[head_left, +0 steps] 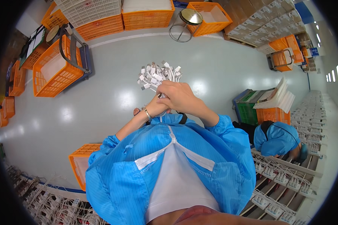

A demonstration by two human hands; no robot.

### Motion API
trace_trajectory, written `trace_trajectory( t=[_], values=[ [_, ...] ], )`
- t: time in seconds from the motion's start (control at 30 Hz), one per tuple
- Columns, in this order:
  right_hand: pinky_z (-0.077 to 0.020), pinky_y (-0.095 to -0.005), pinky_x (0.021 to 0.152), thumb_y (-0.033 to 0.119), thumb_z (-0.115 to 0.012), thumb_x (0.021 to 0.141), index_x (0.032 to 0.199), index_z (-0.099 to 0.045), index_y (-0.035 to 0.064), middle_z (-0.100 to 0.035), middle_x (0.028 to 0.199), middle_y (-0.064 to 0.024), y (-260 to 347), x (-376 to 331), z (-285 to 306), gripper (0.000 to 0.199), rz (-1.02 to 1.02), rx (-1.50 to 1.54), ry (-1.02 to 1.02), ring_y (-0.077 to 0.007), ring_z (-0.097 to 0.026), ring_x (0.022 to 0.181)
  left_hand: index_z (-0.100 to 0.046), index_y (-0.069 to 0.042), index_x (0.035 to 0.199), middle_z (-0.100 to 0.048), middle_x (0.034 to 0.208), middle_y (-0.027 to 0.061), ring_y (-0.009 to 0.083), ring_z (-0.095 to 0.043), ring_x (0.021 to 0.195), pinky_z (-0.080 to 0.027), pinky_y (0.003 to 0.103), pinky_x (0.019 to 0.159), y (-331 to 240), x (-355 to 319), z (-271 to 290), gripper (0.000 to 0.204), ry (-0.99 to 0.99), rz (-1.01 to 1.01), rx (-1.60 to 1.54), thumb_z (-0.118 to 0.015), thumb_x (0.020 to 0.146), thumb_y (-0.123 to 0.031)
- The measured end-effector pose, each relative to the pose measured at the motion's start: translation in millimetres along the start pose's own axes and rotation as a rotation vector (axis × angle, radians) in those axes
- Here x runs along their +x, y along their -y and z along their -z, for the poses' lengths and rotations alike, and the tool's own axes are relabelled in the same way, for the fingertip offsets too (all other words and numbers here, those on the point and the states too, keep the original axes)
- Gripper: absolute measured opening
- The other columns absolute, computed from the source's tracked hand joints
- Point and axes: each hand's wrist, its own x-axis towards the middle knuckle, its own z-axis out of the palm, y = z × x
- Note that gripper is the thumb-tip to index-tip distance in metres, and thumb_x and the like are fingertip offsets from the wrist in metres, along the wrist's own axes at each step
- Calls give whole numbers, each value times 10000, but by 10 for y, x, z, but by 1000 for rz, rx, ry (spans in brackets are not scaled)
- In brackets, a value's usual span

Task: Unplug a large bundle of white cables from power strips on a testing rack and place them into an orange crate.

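A bunch of white USB cables (157,77) stands up in front of my chest, its many plugs fanned out at the top. My left hand (156,106), with a bracelet at the wrist, is closed around the bunch from below. Over it lies my right hand (179,96), its fingers curled round the cables just under the plugs. The two hands touch and overlap, so some fingertips and most of the cable lengths are hidden.
Orange crates (56,71) on a trolley stand at the left; a round stool (190,17) is at the far side. Stacked cartons (259,22) fill the far right. A co-worker in blue (278,138) bends over racks of white chargers (278,176). Another orange crate (79,165) is near my left.
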Motion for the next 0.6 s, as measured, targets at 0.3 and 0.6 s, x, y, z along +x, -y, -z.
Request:
trace_trajectory(
  t=[0.3, 0.6],
  values=[
    [-437, -318, 557, 159, -720, 732, 797, -616, 55, -572, 719, -46, -47, 47, -37, 161, -71, 194, -279, -193, -557, 604, -506, -17, 867, -533, 663, 42, 110, -528, 504, -421, 235, 438, -32, 14, -36, 181, 28, -35, -28, -659, 775, -48],
    [-463, -335, 627, 341, -782, 674, 1074, -581, 134, -580, 937, -63, -144, 104, -7, 493, -246, 56, -153, -215, -585, 823, -508, -38, 850, -545, 678, 29, 94, -501, 457, -394, 234, 414, 44, -44, -185, 211, 32, 40, 101, -692, 760, -86]
  ],
)
